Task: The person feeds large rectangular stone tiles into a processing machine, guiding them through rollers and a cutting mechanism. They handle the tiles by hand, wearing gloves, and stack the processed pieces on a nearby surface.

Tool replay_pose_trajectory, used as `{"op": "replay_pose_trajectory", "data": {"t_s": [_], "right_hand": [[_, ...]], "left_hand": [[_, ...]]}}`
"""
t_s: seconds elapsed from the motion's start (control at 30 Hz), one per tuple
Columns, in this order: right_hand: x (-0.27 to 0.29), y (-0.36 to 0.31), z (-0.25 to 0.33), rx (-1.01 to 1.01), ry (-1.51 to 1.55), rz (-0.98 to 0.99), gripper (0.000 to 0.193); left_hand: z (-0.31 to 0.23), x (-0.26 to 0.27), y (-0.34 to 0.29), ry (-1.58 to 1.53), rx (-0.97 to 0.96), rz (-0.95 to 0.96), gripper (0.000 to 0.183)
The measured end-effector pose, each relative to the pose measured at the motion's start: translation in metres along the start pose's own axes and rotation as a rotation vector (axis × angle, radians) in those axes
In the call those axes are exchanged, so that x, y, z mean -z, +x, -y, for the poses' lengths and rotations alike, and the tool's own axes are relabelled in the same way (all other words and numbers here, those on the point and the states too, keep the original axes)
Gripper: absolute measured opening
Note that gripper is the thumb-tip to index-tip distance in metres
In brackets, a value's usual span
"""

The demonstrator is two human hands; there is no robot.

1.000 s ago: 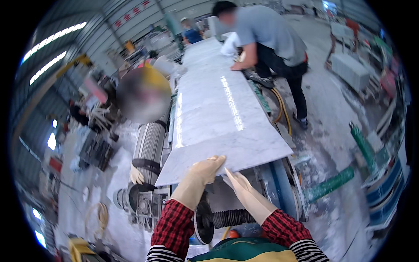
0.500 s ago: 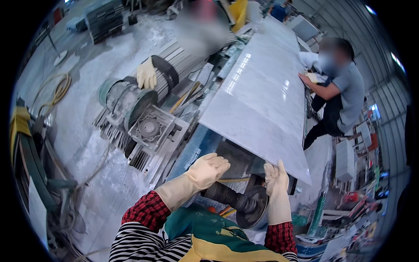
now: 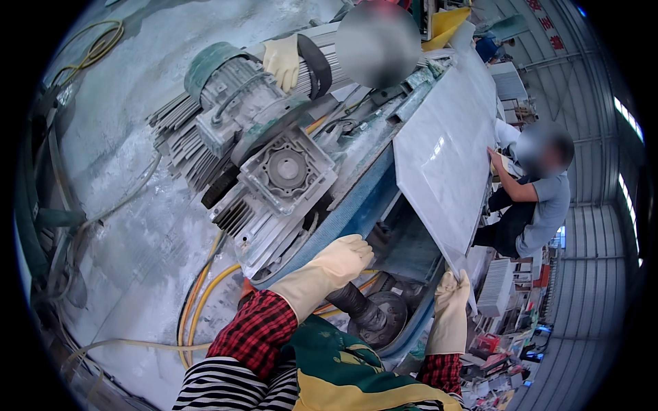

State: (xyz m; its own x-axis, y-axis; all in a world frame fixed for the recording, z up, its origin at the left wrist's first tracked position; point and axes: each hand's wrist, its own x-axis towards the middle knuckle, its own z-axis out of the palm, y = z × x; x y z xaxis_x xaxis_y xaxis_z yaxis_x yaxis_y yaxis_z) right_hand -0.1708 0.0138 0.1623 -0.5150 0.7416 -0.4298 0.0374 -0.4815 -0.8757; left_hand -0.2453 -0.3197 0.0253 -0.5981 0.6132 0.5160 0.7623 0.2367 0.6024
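Head view.
Slab (image 3: 439, 175), pale, polished: right of the motor (image 3: 236, 92).
Right hand (image 3: 450, 312), gloved: lower right of the motor; fingers narrow, bent about the slab's near corner.
Left hand (image 3: 343, 262), gloved: below the motor, slightly right; fingers curled, whether on anything cannot tell.
Co-worker (image 3: 550, 212): far right of the motor, hand at the slab's edge.
Risk, judged: uneven pushing could twist the slab, chipping its corner or pinching fingers.

Over my feed I saw an industrial workshop: a big motor (image 3: 226, 89) and gearbox (image 3: 286, 171) sat exposed near a pale, polished slab (image 3: 439, 157), hoses (image 3: 194, 315) trailed across the whitish floor (image 3: 123, 264), and ribbed panels (image 3: 589, 315) lined the building.
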Motion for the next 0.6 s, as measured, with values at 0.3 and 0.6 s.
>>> {"op": "replay_pose_trajectory", "data": {"t_s": [0.3,0.6], "right_hand": [[0.005,0.002,0.014,-0.021,-0.059,0.123,0.023],[0.027,0.021,0.014,-0.048,-0.042,0.186,0.025]], "left_hand": [[0.001,-0.009,-0.006,-0.001,0.021,-0.049,0.026],[-0.002,-0.003,-0.007,0.008,0.01,-0.074,0.024]]}}
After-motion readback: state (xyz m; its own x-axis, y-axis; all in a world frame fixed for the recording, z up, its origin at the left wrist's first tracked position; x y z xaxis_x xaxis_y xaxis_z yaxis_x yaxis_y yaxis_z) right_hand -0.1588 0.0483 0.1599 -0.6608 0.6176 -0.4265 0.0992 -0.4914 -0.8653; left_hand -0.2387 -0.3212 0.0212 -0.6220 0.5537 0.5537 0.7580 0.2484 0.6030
